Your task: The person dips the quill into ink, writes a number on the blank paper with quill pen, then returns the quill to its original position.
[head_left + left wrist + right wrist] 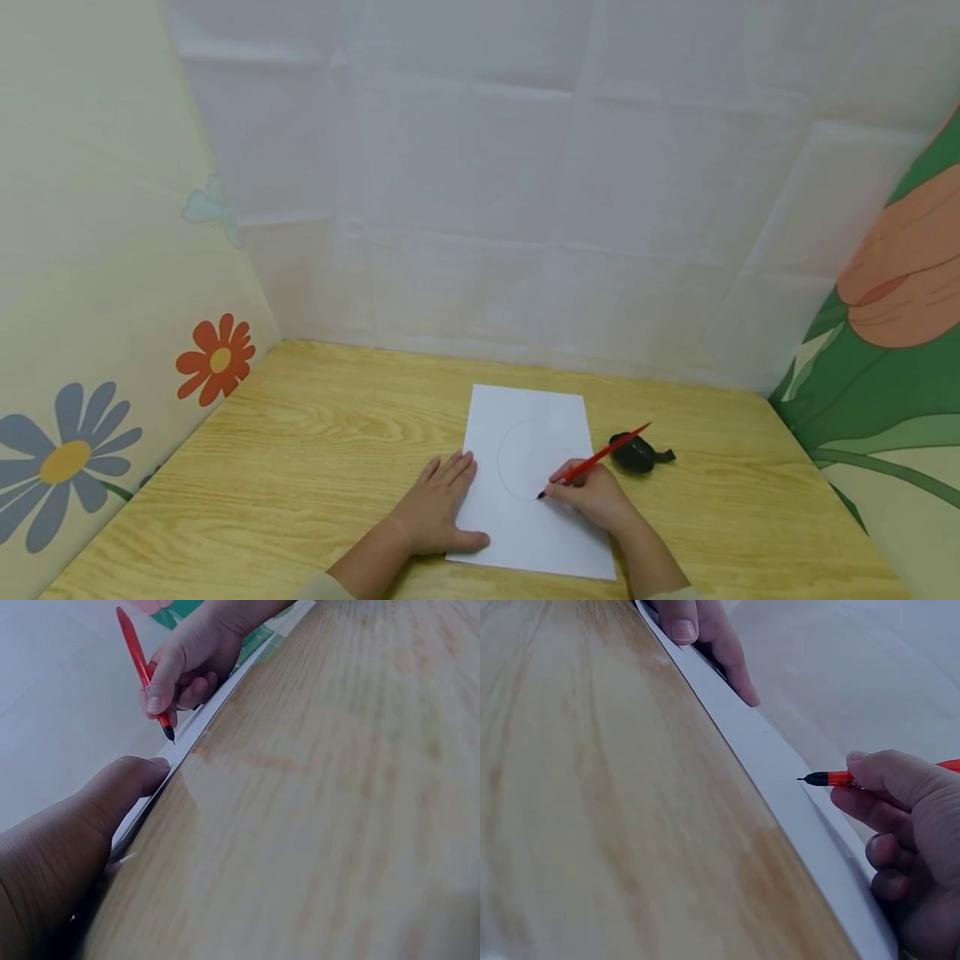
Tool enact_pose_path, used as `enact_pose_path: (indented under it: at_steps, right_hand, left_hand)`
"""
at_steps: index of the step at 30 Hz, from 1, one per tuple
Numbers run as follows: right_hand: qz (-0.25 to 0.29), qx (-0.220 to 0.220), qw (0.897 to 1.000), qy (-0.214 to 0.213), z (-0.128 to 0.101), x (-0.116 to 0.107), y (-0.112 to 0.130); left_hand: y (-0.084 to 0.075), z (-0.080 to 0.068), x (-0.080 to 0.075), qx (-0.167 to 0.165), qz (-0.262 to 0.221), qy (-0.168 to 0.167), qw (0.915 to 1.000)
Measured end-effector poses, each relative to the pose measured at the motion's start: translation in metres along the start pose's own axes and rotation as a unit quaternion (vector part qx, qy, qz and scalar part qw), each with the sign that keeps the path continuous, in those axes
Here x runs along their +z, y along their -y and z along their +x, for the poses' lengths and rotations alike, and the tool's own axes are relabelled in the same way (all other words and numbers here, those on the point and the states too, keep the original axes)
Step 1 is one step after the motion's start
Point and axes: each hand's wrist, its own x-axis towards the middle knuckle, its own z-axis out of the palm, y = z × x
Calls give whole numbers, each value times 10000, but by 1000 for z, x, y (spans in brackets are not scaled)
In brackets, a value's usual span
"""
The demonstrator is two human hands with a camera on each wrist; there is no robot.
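A white sheet of paper (495, 533) lies on the wooden table, with a thin, unclosed round line curving across its middle. My right hand (596, 497) pinches a red pen (600, 455) with a black tip, and the tip meets the lower end of that line. In the right wrist view the pen (840, 778) sits between thumb and curled fingers. My left hand (437, 508) rests flat with spread fingers on the paper's left edge. Its thumb (131, 780) shows large in the left wrist view.
A black rounded object (633, 454) with a short strap-like end lies right of the paper; its kind is unclear. The wooden table (322, 433) meets a white cloth backdrop (480, 208) behind. Flower-patterned panels (67, 292) flank it on both sides.
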Motion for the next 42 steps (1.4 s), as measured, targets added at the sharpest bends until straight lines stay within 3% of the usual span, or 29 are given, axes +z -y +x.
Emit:
enact_pose_path:
  at_steps: [42]
  right_hand:
    - [345, 307, 9978, -480, 6, -1, -2]
  left_hand:
    - [-2, 0, -1, -19, -13, 39, 10000]
